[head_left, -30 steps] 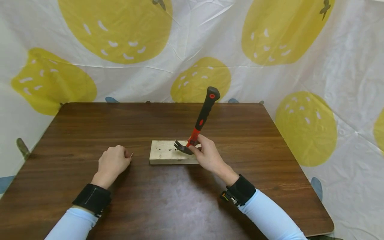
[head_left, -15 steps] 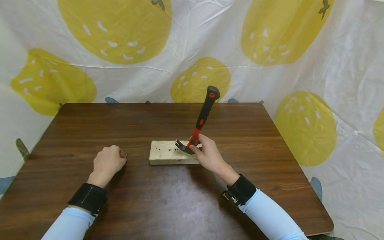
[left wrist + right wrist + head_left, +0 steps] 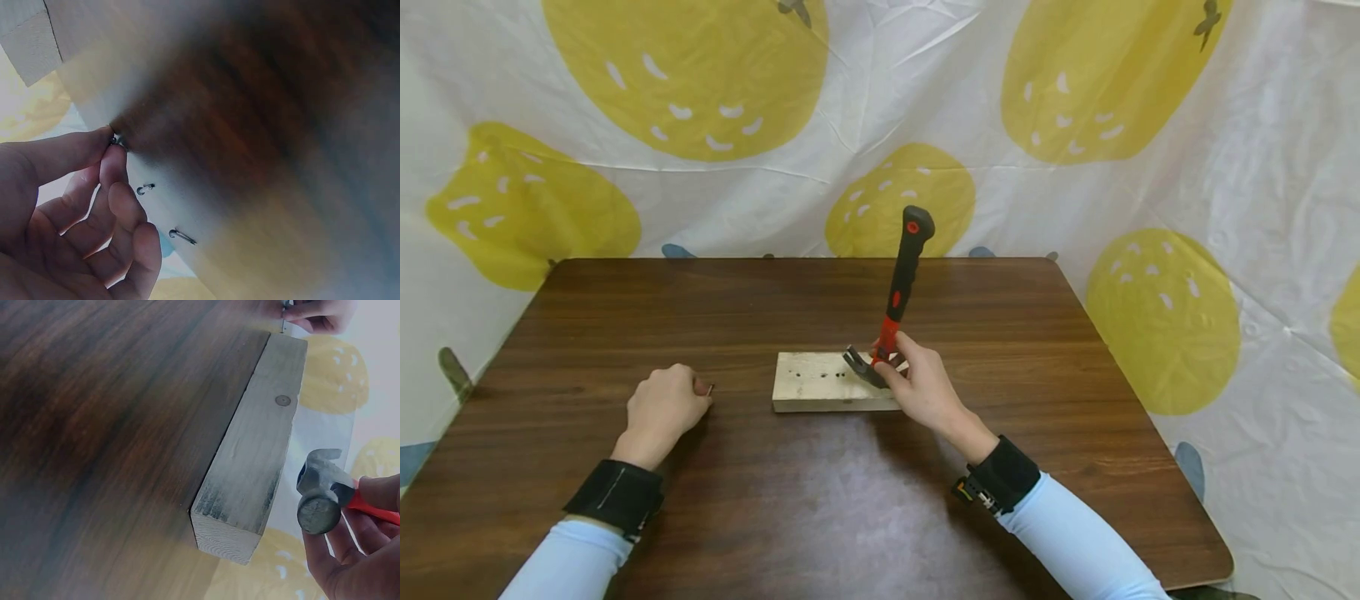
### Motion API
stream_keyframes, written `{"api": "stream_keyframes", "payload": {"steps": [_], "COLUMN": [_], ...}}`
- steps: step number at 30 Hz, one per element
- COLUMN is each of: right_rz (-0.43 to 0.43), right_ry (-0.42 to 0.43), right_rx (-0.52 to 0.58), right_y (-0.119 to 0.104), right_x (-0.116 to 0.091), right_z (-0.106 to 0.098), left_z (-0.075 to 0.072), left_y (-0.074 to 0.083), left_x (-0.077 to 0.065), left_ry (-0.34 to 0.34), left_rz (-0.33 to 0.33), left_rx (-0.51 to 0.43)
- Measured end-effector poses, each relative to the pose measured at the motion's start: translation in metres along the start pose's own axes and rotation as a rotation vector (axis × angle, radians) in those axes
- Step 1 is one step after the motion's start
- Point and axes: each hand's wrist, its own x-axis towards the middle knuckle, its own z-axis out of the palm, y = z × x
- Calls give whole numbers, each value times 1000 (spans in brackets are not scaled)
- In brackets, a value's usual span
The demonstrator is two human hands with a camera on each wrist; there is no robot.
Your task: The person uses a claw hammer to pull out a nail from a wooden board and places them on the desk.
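In the head view my right hand (image 3: 925, 387) grips a claw hammer (image 3: 895, 317) low on its red neck, close to the head. Its black handle points up, and the dark claw is over a pale wooden block (image 3: 812, 392) with several small holes. At the left, my left hand (image 3: 662, 408) pinches a thin metal nail (image 3: 117, 142) between thumb and index finger, mostly hidden by the fingertips. Beside that hand, the left wrist view has two more small nails, a nearer nail (image 3: 182, 236) and a farther nail (image 3: 145, 189), lying on the table.
The brown wooden table (image 3: 760, 517) has a rounded corner at the front right. A white curtain (image 3: 880, 83) printed with yellow fruit hangs behind it and along both sides.
My left hand has drawn back slightly to the left with the nail. The hammer's handle has tipped a little to the left in my right hand, which stays over the block.
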Motion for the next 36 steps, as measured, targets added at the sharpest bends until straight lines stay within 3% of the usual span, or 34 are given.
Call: {"api": "stream_keyframes", "payload": {"steps": [5, 12, 15, 21, 25, 29, 32, 36], "right_rz": [-4, 0, -10, -58, -69, -80, -104, -138], "right_ry": [-6, -34, -42, -55, -48, -36, -27, -19], "right_rx": [-1, -14, -62, -98, -105, -123, -151, -197], "right_y": [1, -1, -2, -4, -6, -8, -12, -16], "right_x": [0, -1, -1, -1, -2, -2, -1, -1], "right_z": [-1, -1, -1, 1, 3, 7, 10, 14], "left_z": [0, 2, 3, 11, 17, 20, 21, 25], "left_y": [2, 14, 27, 56, 76, 97, 110, 122], "left_x": [-1, -3, -4, -3, -4, -6, -7, -8], "left_ry": [25, 216, 259, 284, 250, 260, 279, 295], "left_rz": [12, 100, 150, 350, 514, 644, 715, 763], "left_rx": [-3, -37, -65, -150, -258, -369, -437, -487]}}
